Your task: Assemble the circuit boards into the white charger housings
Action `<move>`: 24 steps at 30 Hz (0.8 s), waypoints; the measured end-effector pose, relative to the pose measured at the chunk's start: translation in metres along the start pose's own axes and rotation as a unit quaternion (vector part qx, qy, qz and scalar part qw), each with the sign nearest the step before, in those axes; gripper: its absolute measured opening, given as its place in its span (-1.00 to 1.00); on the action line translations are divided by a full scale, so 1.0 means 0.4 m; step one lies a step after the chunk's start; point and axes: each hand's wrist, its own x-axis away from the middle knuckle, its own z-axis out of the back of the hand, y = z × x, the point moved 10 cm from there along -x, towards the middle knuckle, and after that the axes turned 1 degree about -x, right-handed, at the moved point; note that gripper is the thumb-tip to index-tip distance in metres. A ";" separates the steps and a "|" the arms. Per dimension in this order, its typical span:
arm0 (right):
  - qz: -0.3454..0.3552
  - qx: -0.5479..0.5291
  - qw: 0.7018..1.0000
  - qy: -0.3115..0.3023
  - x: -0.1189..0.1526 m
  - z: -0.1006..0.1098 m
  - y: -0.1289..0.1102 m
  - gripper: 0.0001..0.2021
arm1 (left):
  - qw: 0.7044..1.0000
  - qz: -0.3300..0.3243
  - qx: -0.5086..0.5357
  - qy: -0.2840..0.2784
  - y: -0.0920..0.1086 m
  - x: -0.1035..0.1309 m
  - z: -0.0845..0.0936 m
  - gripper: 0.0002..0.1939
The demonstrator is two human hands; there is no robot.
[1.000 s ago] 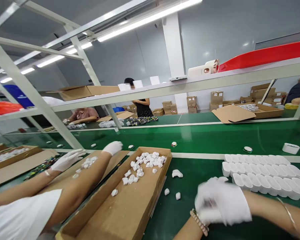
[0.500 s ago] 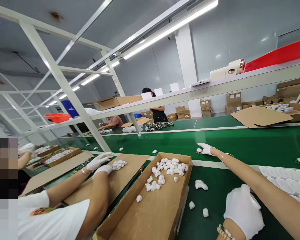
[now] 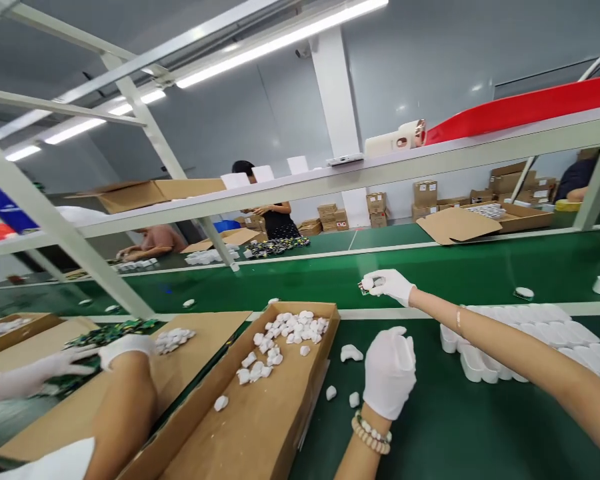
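1. The small part point(image 3: 367, 285), a white cap with a bit of circuit board showing, is in the right hand point(image 3: 393, 287), over the green belt point(image 3: 305, 273). The gloved fingers pinch it at its near side.

2. It looks very light, and I'd guess the white cap is stiff. The board seems the fragile bit; the safest hold would be by the cap's rim, keeping off the board's face.

3. The left hand point(image 3: 387, 377), above the table point(image 3: 430, 427), has its fingers curled around a white casing point(image 3: 407, 353). The glove hides much of their grip.

4. That casing looks like thin, smooth plastic, light and fairly rigid. Cloth gloves might slip on it, so I'd hold it by both long sides without squeezing hard.

5. Rows of similar casings point(image 3: 545, 333) sit to the right, partly behind the right forearm. Loose white pieces point(image 3: 351, 353) lie between the left hand and the cardboard box point(image 3: 250, 427).
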 end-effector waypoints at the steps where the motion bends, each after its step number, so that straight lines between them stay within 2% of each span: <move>1: 0.009 -0.013 1.000 0.004 0.058 0.019 -0.025 -0.55 | 1.000 -0.020 -0.016 0.017 0.017 0.002 0.008 -0.92; 3: 0.031 -0.027 0.999 0.013 0.188 0.053 -0.078 -0.47 | 0.995 -0.062 -0.050 0.057 0.056 0.008 0.029 -0.88; 5: 0.048 -0.014 0.998 0.033 0.320 0.080 -0.129 -0.52 | 0.994 -0.070 -0.037 0.079 0.073 0.014 0.042 -0.83; 7: 0.088 0.080 0.990 0.070 0.430 0.096 -0.187 -0.59 | 0.996 -0.054 0.002 0.071 0.069 0.017 0.040 -0.82; 10: 0.143 0.168 0.973 0.065 0.523 0.074 -0.247 -0.69 | 0.998 -0.034 0.042 0.039 0.055 0.022 0.021 -0.86; 13: 0.179 0.201 0.962 0.050 0.547 0.051 -0.266 -0.76 | 0.997 -0.006 0.074 0.007 0.039 0.029 0.001 -0.87; 16: 0.182 0.209 0.960 0.040 0.542 0.047 -0.254 -0.74 | 0.994 0.015 0.103 -0.031 0.039 0.027 -0.015 -0.87; 18: 0.197 0.202 0.959 0.026 0.542 0.047 -0.251 -0.73 | 0.980 0.063 0.151 -0.112 0.032 0.028 -0.044 -0.85; 20: 0.218 0.189 0.957 0.003 0.545 0.045 -0.255 -0.72 | 0.948 0.123 0.200 -0.213 0.022 0.043 -0.074 -0.81; 22: 0.231 0.179 0.956 -0.025 0.548 0.041 -0.263 -0.74 | 0.918 0.164 0.222 -0.286 0.012 0.066 -0.080 -0.76; 24: 0.236 0.168 0.955 -0.069 0.549 0.027 -0.274 -0.79 | 0.899 0.185 0.223 -0.329 -0.001 0.088 -0.069 -0.74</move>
